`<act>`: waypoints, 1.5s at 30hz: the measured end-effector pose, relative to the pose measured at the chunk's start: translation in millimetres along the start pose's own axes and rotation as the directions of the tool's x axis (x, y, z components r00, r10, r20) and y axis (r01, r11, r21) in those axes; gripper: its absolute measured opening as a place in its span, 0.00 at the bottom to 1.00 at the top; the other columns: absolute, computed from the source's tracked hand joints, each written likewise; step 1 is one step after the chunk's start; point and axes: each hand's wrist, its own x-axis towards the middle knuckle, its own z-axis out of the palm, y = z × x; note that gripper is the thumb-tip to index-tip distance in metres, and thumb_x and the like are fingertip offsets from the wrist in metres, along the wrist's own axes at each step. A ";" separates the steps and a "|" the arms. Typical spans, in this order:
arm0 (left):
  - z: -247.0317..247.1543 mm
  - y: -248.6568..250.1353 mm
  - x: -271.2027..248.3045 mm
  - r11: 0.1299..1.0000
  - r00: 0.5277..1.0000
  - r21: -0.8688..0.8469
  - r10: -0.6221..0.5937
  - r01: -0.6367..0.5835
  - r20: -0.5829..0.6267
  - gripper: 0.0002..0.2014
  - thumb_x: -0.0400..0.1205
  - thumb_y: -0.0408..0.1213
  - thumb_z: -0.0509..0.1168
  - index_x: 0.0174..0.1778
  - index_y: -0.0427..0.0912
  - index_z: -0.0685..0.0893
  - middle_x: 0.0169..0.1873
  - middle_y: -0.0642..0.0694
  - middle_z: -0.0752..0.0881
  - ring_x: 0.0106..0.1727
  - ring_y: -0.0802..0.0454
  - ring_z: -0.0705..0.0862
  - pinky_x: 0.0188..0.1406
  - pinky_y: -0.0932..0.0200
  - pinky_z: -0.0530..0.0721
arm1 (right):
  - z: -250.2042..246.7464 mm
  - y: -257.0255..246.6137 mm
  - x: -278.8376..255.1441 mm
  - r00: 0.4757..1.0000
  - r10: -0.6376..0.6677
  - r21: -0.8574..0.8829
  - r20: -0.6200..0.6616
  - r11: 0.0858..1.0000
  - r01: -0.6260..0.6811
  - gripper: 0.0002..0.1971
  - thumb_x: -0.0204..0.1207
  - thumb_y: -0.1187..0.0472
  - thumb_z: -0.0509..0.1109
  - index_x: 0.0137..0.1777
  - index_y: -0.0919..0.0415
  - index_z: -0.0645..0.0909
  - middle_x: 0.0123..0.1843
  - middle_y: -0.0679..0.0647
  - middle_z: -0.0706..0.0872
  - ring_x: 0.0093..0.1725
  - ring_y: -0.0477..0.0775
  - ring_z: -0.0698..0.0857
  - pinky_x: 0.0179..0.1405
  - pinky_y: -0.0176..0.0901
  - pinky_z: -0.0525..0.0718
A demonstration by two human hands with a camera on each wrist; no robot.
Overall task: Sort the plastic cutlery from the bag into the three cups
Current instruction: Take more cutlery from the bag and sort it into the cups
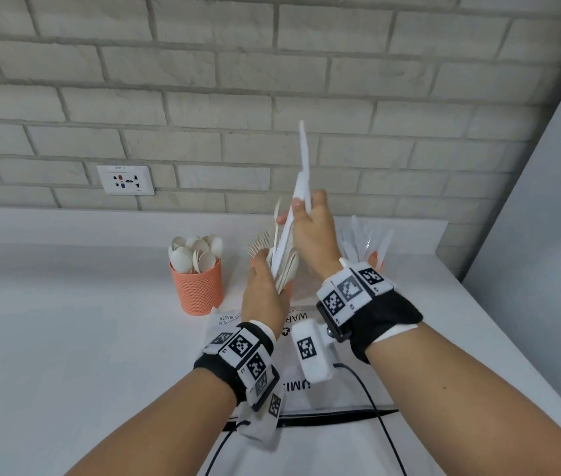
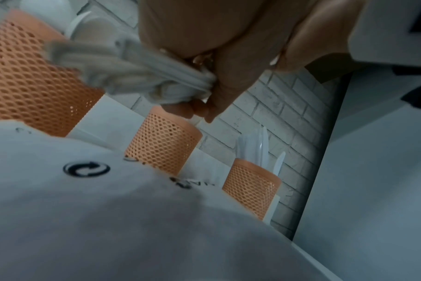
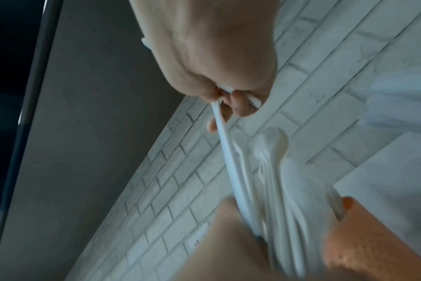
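Note:
Over the middle of the counter, my left hand [image 1: 264, 281] grips a bundle of white plastic cutlery [image 1: 284, 266] by its lower ends. My right hand [image 1: 303, 209] pinches one long white knife [image 1: 301, 159], which points up and out of the bundle. The knife [image 3: 225, 144] runs from my right fingers down into the left fist. Three orange mesh cups stand by the wall. The left cup [image 1: 197, 290] holds spoons. The middle cup [image 2: 164, 144], with forks, is mostly hidden behind my hands. The right cup [image 2: 251, 190] holds clear knives. The white printed bag [image 1: 310, 400] lies flat under my wrists.
A brick wall with a power socket [image 1: 125, 180] backs the white counter [image 1: 66, 321]. A grey panel [image 1: 547, 235] closes the right side, next to the right cup. Cables from the wrist cameras trail over the bag.

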 end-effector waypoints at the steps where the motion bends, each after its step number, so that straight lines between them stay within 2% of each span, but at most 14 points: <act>1: 2.0 -1.2 -1.2 1.000 1.000 -0.021 -0.015 0.015 0.007 0.32 0.74 0.24 0.65 0.74 0.37 0.63 0.64 0.36 0.77 0.62 0.40 0.79 0.59 0.54 0.77 | -4.3 -2.0 4.5 0.999 -0.027 0.017 -0.039 0.999 0.028 0.03 0.85 0.61 0.53 0.51 0.60 0.65 0.36 0.55 0.84 0.34 0.50 0.81 0.37 0.34 0.80; 3: 5.3 -2.1 -2.2 0.997 0.998 -0.062 -0.049 0.051 0.024 0.31 0.75 0.23 0.63 0.74 0.38 0.62 0.64 0.36 0.78 0.62 0.40 0.79 0.59 0.52 0.77 | -14.7 -5.5 14.1 0.992 -0.057 0.058 -0.112 0.996 0.064 0.04 0.86 0.61 0.52 0.53 0.60 0.66 0.32 0.51 0.80 0.33 0.46 0.79 0.34 0.27 0.76; 8: 8.6 -1.2 1.3 0.986 0.997 -0.145 -0.076 0.080 0.032 0.28 0.77 0.24 0.60 0.74 0.36 0.62 0.64 0.35 0.77 0.61 0.39 0.79 0.60 0.47 0.79 | -47.6 -4.2 32.6 0.995 0.038 0.248 -0.092 0.969 -0.014 0.05 0.85 0.64 0.52 0.54 0.58 0.69 0.28 0.50 0.72 0.25 0.47 0.74 0.26 0.39 0.79; 11: 11.5 -0.8 1.8 0.985 0.996 -0.150 -0.077 0.081 0.033 0.27 0.76 0.23 0.59 0.73 0.35 0.63 0.62 0.34 0.78 0.57 0.40 0.79 0.55 0.52 0.78 | -68.1 5.2 37.0 0.994 0.050 0.233 -0.096 0.972 -0.026 0.06 0.85 0.65 0.52 0.54 0.57 0.70 0.31 0.51 0.73 0.24 0.46 0.74 0.24 0.37 0.76; 18: 13.2 -1.4 -2.8 0.980 0.995 -0.176 -0.084 0.092 0.050 0.29 0.76 0.21 0.60 0.74 0.37 0.62 0.60 0.38 0.78 0.54 0.44 0.79 0.52 0.53 0.78 | -103.8 46.9 55.0 0.945 -0.079 0.111 -0.318 0.987 0.120 0.11 0.85 0.65 0.53 0.65 0.61 0.68 0.32 0.50 0.72 0.31 0.44 0.73 0.33 0.30 0.77; 22: 10.5 2.6 -5.0 0.979 0.996 -0.182 -0.087 0.091 0.032 0.29 0.76 0.20 0.59 0.74 0.37 0.63 0.52 0.47 0.77 0.50 0.48 0.77 0.48 0.59 0.73 | -100.5 77.0 50.7 0.975 -0.031 0.101 -0.222 0.993 0.055 0.06 0.85 0.64 0.55 0.59 0.56 0.67 0.36 0.50 0.75 0.33 0.45 0.78 0.41 0.32 0.81; 26: 7.9 3.5 -4.2 0.984 0.997 -0.161 -0.080 0.081 0.016 0.27 0.77 0.22 0.61 0.72 0.35 0.64 0.51 0.47 0.76 0.48 0.49 0.76 0.43 0.60 0.72 | -96.3 99.6 50.8 0.992 0.026 -0.008 -0.122 1.000 -0.027 0.06 0.83 0.64 0.59 0.58 0.58 0.71 0.44 0.53 0.78 0.39 0.47 0.83 0.53 0.47 0.81; 30: 7.5 3.5 -1.9 0.985 0.997 -0.149 -0.080 0.082 0.016 0.25 0.76 0.21 0.61 0.69 0.33 0.65 0.49 0.46 0.76 0.47 0.48 0.76 0.43 0.59 0.73 | -92.3 114.6 48.6 1.000 0.003 -0.190 -0.029 0.982 -0.009 0.09 0.85 0.61 0.55 0.57 0.63 0.74 0.50 0.54 0.79 0.50 0.52 0.79 0.55 0.45 0.76; 33: 6.7 2.8 -1.1 0.985 0.996 -0.146 -0.086 0.087 0.015 0.24 0.76 0.20 0.61 0.68 0.33 0.66 0.48 0.47 0.76 0.47 0.49 0.76 0.43 0.60 0.72 | -91.0 121.3 49.0 0.990 0.125 -0.305 0.069 0.947 -0.098 0.10 0.86 0.58 0.51 0.51 0.60 0.72 0.52 0.56 0.76 0.55 0.51 0.75 0.57 0.41 0.69; 38: 5.5 0.9 0.2 0.988 0.996 -0.124 -0.090 0.091 0.017 0.23 0.76 0.20 0.61 0.67 0.33 0.67 0.48 0.48 0.75 0.47 0.48 0.76 0.39 0.66 0.71 | -94.9 114.8 59.0 0.879 0.440 -0.518 0.182 0.803 -0.295 0.26 0.86 0.49 0.48 0.74 0.66 0.67 0.75 0.61 0.71 0.74 0.62 0.71 0.75 0.52 0.66; 40: 4.5 0.0 1.2 0.989 0.996 -0.121 -0.085 0.086 0.014 0.22 0.76 0.21 0.61 0.67 0.32 0.67 0.47 0.47 0.75 0.45 0.50 0.75 0.37 0.66 0.70 | -93.6 102.8 61.0 0.924 0.349 -0.494 0.155 0.838 -0.234 0.25 0.84 0.50 0.54 0.75 0.65 0.67 0.74 0.61 0.71 0.74 0.61 0.71 0.74 0.50 0.67; 42: 3.6 0.0 1.5 0.988 0.996 -0.130 -0.085 0.087 0.018 0.23 0.76 0.21 0.61 0.68 0.33 0.66 0.46 0.47 0.75 0.45 0.50 0.75 0.39 0.64 0.71 | -87.2 85.3 58.0 0.999 0.044 -0.388 -0.003 0.921 -0.042 0.22 0.80 0.55 0.65 0.69 0.66 0.71 0.63 0.61 0.75 0.66 0.59 0.75 0.67 0.45 0.72; 43: 3.8 -0.2 1.5 0.988 0.997 -0.134 -0.079 0.082 0.022 0.24 0.76 0.21 0.61 0.69 0.34 0.66 0.47 0.48 0.75 0.45 0.50 0.75 0.40 0.63 0.72 | -81.4 75.0 55.4 0.991 -0.112 -0.327 -0.068 0.941 0.083 0.19 0.78 0.59 0.68 0.66 0.65 0.74 0.57 0.58 0.75 0.59 0.57 0.77 0.61 0.40 0.75; 45: 3.9 -0.3 0.1 0.989 0.998 -0.135 -0.053 0.056 0.030 0.27 0.76 0.21 0.61 0.71 0.36 0.65 0.49 0.48 0.76 0.48 0.51 0.75 0.44 0.64 0.72 | -64.1 50.6 48.0 0.974 -0.225 -0.210 -0.028 0.954 0.214 0.12 0.77 0.61 0.68 0.60 0.63 0.77 0.49 0.56 0.76 0.47 0.51 0.77 0.47 0.30 0.75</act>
